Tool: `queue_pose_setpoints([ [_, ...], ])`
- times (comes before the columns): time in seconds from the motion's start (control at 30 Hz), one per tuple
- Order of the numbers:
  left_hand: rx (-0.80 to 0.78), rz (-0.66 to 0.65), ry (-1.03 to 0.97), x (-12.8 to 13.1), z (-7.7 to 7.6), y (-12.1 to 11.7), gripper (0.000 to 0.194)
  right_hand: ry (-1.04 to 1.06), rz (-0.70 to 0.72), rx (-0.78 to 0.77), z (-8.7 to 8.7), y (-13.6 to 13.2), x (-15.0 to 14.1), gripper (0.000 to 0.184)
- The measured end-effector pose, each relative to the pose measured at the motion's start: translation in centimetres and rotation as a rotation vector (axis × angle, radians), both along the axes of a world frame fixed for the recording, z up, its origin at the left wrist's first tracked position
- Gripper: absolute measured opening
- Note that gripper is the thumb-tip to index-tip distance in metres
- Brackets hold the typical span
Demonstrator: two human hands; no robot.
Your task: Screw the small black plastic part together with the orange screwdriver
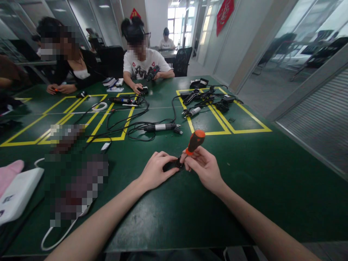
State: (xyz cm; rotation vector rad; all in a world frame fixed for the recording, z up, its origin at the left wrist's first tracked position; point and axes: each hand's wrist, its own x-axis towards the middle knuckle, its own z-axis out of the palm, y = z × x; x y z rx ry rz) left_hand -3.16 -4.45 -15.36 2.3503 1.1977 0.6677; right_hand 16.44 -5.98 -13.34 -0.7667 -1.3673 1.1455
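Observation:
My left hand (155, 169) rests on the green table (244, 181), its fingers closed around a small black part (170, 166). My right hand (203, 166) grips a screwdriver with an orange and black handle (195, 141). The handle tilts up and to the right; its tip meets the black part between my two hands. The tip itself is hidden by my fingers.
Beyond my hands lie a black and silver tool (161, 127) with tangled black cables, and more tools and adapters (206, 99) inside yellow taped squares. Two people sit across the table, one farther behind. A white cloth item (16, 194) and white cable (54, 235) lie at left.

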Motion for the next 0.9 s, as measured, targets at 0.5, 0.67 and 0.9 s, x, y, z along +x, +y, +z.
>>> queue_pose_setpoints([
  [0.5,0.053,-0.014,0.022,-0.06,-0.02,0.1,0.026,0.019,-0.065,0.014,-0.86,0.59,-0.12,0.031],
  [0.67,0.08,-0.008,0.017,-0.09,-0.08,0.08,0.024,-0.004,-0.121,0.069,-0.84,0.56,-0.26,0.026],
  [0.9,0.063,-0.007,0.015,-0.03,-0.14,0.1,0.024,-0.003,-0.067,0.048,-0.58,0.44,-0.26,0.028],
])
